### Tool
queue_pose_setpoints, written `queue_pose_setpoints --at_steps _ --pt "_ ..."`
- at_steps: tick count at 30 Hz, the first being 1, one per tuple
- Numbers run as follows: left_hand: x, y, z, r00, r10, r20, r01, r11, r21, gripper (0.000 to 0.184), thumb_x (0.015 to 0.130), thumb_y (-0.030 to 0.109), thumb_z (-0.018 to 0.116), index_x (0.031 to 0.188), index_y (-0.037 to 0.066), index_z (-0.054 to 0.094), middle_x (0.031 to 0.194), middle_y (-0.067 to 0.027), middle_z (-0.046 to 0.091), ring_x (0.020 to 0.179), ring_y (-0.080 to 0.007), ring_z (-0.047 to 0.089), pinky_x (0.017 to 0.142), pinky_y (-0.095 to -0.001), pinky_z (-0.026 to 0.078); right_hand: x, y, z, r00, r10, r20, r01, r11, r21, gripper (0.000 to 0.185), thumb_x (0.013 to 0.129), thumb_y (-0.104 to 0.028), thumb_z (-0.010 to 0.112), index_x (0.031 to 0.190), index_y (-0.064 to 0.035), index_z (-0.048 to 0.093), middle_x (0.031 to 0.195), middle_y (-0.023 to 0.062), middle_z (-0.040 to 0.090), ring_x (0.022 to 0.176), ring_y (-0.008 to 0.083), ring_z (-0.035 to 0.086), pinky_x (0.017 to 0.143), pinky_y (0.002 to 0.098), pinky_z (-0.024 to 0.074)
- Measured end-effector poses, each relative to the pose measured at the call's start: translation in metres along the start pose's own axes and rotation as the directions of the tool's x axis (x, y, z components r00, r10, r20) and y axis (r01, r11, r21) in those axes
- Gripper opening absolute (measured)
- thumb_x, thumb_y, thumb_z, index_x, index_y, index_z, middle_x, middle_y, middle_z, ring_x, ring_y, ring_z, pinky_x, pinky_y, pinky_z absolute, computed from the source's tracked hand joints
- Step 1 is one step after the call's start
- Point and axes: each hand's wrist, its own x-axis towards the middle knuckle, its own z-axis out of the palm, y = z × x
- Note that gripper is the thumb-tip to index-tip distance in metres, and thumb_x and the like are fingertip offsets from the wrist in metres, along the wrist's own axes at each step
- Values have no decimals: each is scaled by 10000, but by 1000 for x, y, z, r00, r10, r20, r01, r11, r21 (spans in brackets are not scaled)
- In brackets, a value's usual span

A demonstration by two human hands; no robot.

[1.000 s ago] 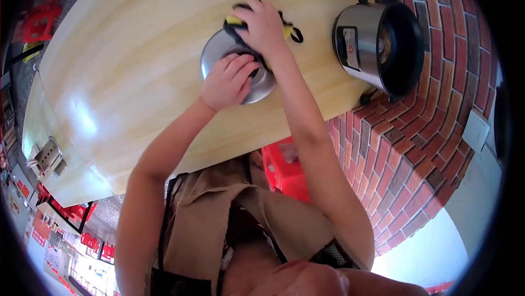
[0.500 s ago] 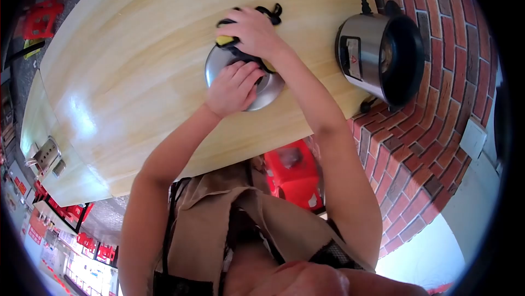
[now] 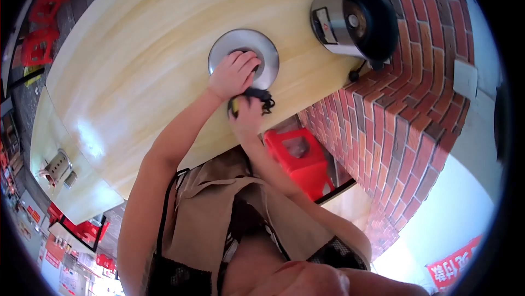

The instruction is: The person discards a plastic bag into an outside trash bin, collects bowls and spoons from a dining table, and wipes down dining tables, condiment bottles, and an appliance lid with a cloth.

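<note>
A round, shiny metal lid [image 3: 267, 50] lies on the wooden table. My left hand [image 3: 234, 74] rests over its centre, the fingers curled round a dark knob that they mostly cover. Just below the lid's near rim is my right hand [image 3: 248, 115], blurred by motion and wrapped round a black-and-yellow item [image 3: 260, 97]. Black loops stick out of this item on the right; its kind is not clear. Whether it touches the rim I cannot tell.
A steel electric cooker [image 3: 350, 19] with a dark inside and a plugged-in cord stands at the right by the brick wall [image 3: 383, 126]. A red stool [image 3: 301, 159] is below the table edge. A perforated metal holder [image 3: 57, 167] sits at the table's left end.
My right hand has moved from the lid's far side down to its near side, carrying the black-and-yellow item. My left hand stays on the lid. The camera view has shifted slightly.
</note>
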Motion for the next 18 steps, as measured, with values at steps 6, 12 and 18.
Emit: queue_pose_setpoints --at_steps 6,12,18 --pt "17 -1 -23 992 -123 -29 123 992 -11 338 765 108 668 1094 92 593 1130 -120 569 1006 -330 528 877 -403 445 15 59 -46 915 -306 262 345 931 -118 339 657 -224 687 989 -208 626 1005 62 519 971 300 491 832 463 400" --pt "197 94 -76 928 66 -367 -71 997 -2 387 755 234 739 1101 107 621 1076 -111 594 971 -311 541 852 -397 439 65 113 -68 937 -25 -350 -75 960 -269 476 611 -327 739 1048 -173 633 1121 115 508 984 356 458 850 477 362" --pt "314 128 30 970 176 -168 -189 980 -65 346 758 216 714 1069 88 634 1041 -130 598 981 -347 536 855 -407 456 62 116 -74 935 -54 -350 -17 980 -197 490 616 -329 729 1072 -183 623 1126 109 502 982 353 455 861 477 356"
